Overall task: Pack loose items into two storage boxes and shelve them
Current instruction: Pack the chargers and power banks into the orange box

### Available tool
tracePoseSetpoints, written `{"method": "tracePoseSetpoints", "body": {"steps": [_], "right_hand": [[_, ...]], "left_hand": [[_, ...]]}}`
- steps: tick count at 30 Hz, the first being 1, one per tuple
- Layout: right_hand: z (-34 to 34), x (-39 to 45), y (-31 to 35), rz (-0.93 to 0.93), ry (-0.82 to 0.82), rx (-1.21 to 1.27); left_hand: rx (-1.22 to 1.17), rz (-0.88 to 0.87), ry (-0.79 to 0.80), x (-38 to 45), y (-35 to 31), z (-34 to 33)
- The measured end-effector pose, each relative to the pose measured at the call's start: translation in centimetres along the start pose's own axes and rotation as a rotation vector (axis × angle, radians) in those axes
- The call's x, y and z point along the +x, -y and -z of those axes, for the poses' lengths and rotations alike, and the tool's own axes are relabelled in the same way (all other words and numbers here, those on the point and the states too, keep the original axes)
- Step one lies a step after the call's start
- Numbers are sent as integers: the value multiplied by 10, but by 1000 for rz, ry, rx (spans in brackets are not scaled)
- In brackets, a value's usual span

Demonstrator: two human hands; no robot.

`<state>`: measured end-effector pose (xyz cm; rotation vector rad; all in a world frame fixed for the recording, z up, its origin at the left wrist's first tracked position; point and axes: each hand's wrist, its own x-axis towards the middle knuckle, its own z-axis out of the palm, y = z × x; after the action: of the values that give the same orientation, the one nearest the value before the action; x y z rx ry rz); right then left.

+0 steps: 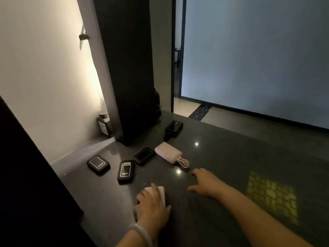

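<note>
Dark counter [222, 157]. Far left: square black power bank [98, 164], then upright-ish black power bank [125, 171], another black one [143, 155] just right. Near, left hand [151, 206] w/ pale bracelet [141, 233] lies over white device [161, 191], fingers curled on it. Pink power bank [168, 152] w/ cable [183, 162] mid. Black unit [173, 128] farther back. Right hand [207, 183] spread, fingers relaxed on counter, holds nothing, near cable.

Pale lettering marks 2 black power banks [125, 171] [98, 164] at 9 o'clock of the counter [222, 157]; too blurred to read.
</note>
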<state>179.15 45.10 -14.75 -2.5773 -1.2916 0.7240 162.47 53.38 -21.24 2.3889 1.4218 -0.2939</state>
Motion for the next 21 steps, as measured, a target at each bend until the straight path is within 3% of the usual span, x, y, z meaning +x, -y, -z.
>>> {"method": "tracePoseSetpoints", "body": {"steps": [9,21], "right_hand": [[-7,92,25,-42,-125,34],[-13,186,52,14,-141,-182]], "left_hand": [[115,-131,-216,71,1,7],[61,-109,-300,102,2,-8]]}}
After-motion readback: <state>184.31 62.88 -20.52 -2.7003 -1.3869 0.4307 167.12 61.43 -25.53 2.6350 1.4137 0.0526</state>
